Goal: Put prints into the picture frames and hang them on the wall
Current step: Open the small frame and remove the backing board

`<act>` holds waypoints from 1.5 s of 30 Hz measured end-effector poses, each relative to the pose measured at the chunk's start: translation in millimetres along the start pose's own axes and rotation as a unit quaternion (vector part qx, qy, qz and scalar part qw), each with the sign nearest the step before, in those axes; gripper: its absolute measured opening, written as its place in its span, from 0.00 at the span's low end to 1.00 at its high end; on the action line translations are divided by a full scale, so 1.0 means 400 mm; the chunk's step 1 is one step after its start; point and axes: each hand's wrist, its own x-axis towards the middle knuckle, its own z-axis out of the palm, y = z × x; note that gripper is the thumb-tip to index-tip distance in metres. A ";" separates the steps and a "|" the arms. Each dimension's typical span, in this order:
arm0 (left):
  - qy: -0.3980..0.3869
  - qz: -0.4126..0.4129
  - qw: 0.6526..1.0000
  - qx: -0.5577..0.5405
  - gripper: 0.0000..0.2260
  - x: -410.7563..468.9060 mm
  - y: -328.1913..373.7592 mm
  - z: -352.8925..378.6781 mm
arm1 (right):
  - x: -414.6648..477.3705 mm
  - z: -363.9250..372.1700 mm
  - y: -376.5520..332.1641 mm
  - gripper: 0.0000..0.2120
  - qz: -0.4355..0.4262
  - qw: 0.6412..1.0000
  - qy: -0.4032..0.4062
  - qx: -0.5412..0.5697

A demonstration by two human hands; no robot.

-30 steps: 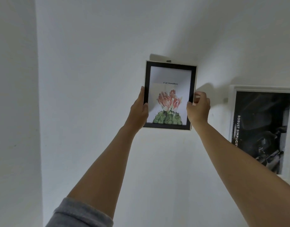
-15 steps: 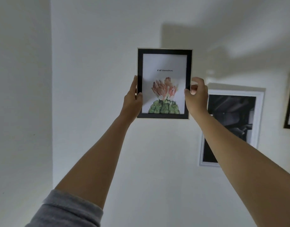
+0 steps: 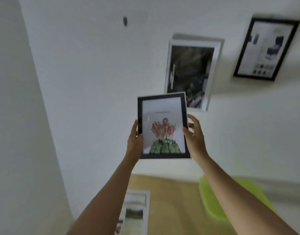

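Note:
I hold a black picture frame [image 3: 162,106] with a print of pink cactus flowers on a green cactus, upright, away from the white wall. My left hand [image 3: 134,141] grips its left edge and my right hand [image 3: 195,138] grips its right edge. High on the wall to the upper left sits a small dark hook [image 3: 125,21], bare. Two other frames hang on the wall: a white frame [image 3: 213,53] with a dark print behind the held one, and a black frame [image 3: 266,48] at the upper right.
Below is a wooden table [image 3: 176,209] with a loose print [image 3: 135,212] lying at its left and a lime-green tray [image 3: 218,206] at its right. A wall corner runs down the left side.
The cactus frame has come off the wall hook and moved down and toward me, still in both hands. My view has dropped, so the table, the hook and the black frame show.

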 end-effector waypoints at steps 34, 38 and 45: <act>-0.070 -0.120 0.987 0.086 0.24 -0.310 -0.285 0.287 | -0.514 -0.112 0.375 0.19 -0.072 0.939 -0.041 -0.333; -0.061 -0.106 0.986 0.111 0.25 -0.295 -0.294 0.261 | -0.509 -0.088 0.372 0.20 -0.081 0.935 -0.078 -0.337; -0.020 -0.091 0.992 0.087 0.22 -0.273 -0.346 0.183 | -0.529 -0.039 0.422 0.23 0.024 0.965 -0.137 -0.222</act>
